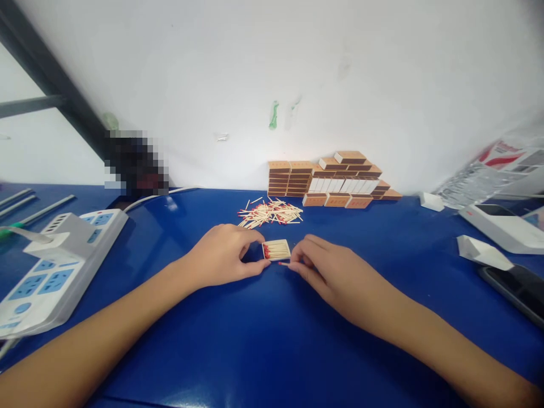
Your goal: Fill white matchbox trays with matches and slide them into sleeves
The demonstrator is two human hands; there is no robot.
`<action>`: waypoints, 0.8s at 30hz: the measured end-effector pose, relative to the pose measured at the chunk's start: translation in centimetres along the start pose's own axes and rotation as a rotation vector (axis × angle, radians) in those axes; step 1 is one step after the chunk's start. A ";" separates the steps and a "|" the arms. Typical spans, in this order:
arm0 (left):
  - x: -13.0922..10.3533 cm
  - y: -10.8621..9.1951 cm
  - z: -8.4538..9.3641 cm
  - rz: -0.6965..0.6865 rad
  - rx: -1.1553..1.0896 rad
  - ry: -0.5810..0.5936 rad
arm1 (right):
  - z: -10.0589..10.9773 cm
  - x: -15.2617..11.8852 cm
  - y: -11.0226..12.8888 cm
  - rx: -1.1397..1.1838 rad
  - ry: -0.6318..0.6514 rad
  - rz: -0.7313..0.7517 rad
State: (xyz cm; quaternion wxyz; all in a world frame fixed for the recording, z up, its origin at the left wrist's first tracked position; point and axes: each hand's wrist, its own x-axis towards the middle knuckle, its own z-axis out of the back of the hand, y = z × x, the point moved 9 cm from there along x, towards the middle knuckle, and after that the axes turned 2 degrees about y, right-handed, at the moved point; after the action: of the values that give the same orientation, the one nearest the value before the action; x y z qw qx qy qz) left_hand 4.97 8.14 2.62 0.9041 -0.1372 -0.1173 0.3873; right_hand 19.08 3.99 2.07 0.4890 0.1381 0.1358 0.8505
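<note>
A small matchbox tray [279,250] with red-tipped matches in it rests at the middle of the blue table. My left hand [227,255] grips its left end between thumb and fingers. Just right of the tray, my right hand [325,263] pinches a single match [284,263], its red head pointing left past the tray's near edge. Behind the tray lies a loose pile of matches [274,213], heads in mixed directions. Further back, stacked matchboxes [340,178] with brown striking sides stand against the wall.
On the left are a white power strip [59,272] with a plug in it and thin rods [46,209]. To the right lie a clear plastic bottle [480,175], a white box [505,226], a white charger-like block [484,253] and a dark phone [516,289]. The white wall [238,73] bounds the back.
</note>
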 end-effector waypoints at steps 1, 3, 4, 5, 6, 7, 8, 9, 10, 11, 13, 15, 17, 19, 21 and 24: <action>-0.1 -0.2 -0.1 -0.017 -0.008 0.011 | 0.5 0.1 0.0 -0.007 -0.053 0.020; -0.2 -0.6 -0.4 -0.044 -0.015 0.023 | 0.8 0.2 0.2 -0.025 -0.121 0.054; -0.2 -0.8 -0.4 -0.052 -0.017 0.025 | 0.7 0.2 0.4 -0.038 -0.128 0.069; -0.3 -0.9 -0.5 -0.060 -0.019 0.026 | 0.4 0.3 0.5 -0.052 -0.120 0.083; -0.3 -1.0 -0.5 -0.067 -0.021 0.027 | 0.0 0.3 0.6 -0.065 -0.104 0.092; -0.3 -1.1 -0.6 -0.075 -0.022 0.029 | -0.4 0.3 0.7 -0.077 -0.088 0.098; -0.3 -1.2 -0.6 -0.082 -0.023 0.030 | -0.7 0.3 0.7 -0.082 -0.074 0.104; -0.3 -1.3 -0.6 -0.089 -0.023 0.030 | -0.9 0.3 0.8 -0.078 -0.062 0.110; -0.3 -1.4 -0.6 -0.096 -0.022 0.027 | -1.0 0.3 0.8 -0.066 -0.053 0.116; -0.3 -1.4 -0.6 -0.100 -0.025 0.023 | -1.0 0.2 0.8 -0.051 -0.050 0.122; -0.4 -1.3 -0.3 -0.094 -0.036 0.003 | -0.5 0.2 0.8 -0.027 -0.080 0.132; -0.4 -1.0 0.0 -0.074 -0.049 -0.028 | 0.5 0.1 0.6 -0.013 -0.162 0.122; -0.4 -1.0 0.2 -0.073 -0.060 -0.040 | 1.9 0.0 -0.1 -0.006 -0.275 0.080; -0.5 -1.1 0.4 -0.085 -0.064 -0.049 | 2.8 -0.2 -0.8 0.001 -0.342 0.053; -0.5 -1.0 0.8 -0.084 -0.056 -0.089 | 3.1 -0.2 -0.9 0.012 -0.326 0.080; -0.6 -0.8 1.3 -0.081 -0.035 -0.137 | 2.7 -0.2 -0.1 0.034 -0.243 0.178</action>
State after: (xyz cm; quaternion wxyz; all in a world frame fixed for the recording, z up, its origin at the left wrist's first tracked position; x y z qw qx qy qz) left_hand 4.70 7.40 4.07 0.9064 -0.1216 -0.1910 0.3567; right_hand 20.27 4.12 4.46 0.4221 0.2598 0.0770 0.8651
